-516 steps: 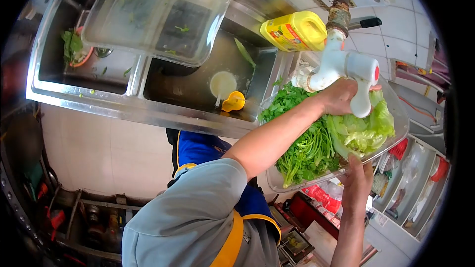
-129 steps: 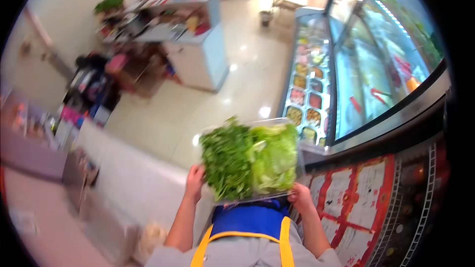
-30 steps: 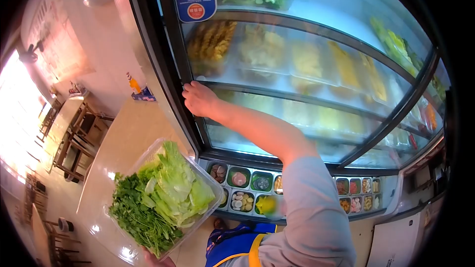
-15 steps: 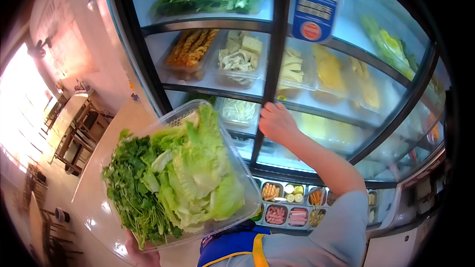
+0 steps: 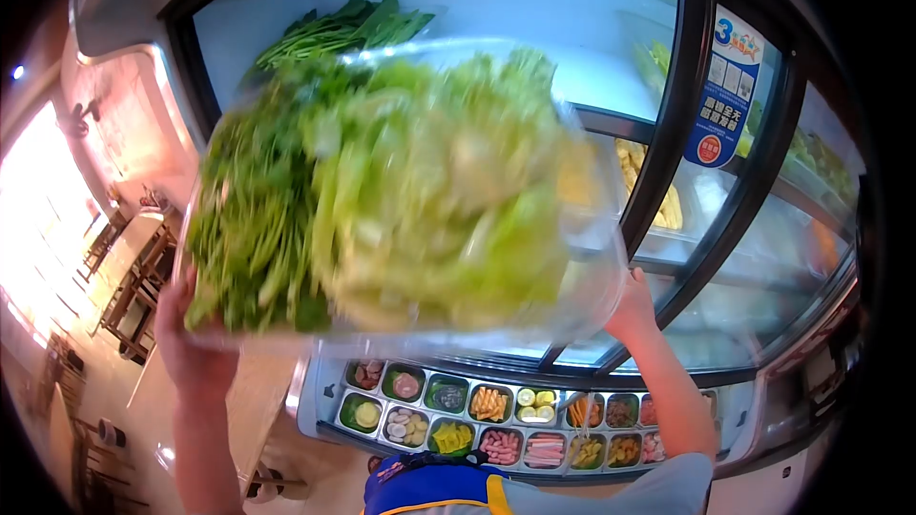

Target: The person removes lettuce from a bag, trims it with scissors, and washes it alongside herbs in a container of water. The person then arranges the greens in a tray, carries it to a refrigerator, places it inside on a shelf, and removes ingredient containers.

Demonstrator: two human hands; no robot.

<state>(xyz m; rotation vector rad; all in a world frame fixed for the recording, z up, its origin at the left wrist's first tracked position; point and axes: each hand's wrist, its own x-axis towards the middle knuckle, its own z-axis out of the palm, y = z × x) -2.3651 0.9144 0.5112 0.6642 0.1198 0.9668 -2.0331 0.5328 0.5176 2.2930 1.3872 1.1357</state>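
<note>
A clear plastic tub (image 5: 596, 310) is raised in front of the display fridge, somewhat blurred. Dark leafy herbs (image 5: 258, 219) fill its left part and pale green lettuce (image 5: 439, 200) the rest. My left hand (image 5: 196, 343) grips the tub's lower left corner. At the right end, my right hand (image 5: 632, 305) is against the tub's side, its fingers partly hidden by the rim. Behind the tub, the fridge's sliding door (image 5: 668, 191) is at the right, and the left part of the upper shelf is uncovered, with leafy greens (image 5: 348, 29) on it.
Below the fridge runs a row of small metal trays (image 5: 491, 403) with cut foods. A blue label (image 5: 727, 86) is on the door glass. At the left are a pale counter (image 5: 239, 391) and, farther off, wooden tables and chairs (image 5: 134, 296). Yellow food (image 5: 658, 191) shows behind the glass.
The door has slid right, uncovering the fridge's left side. My right hand has left the door for the tub's right side. The tub has come up and forward to the opening.
</note>
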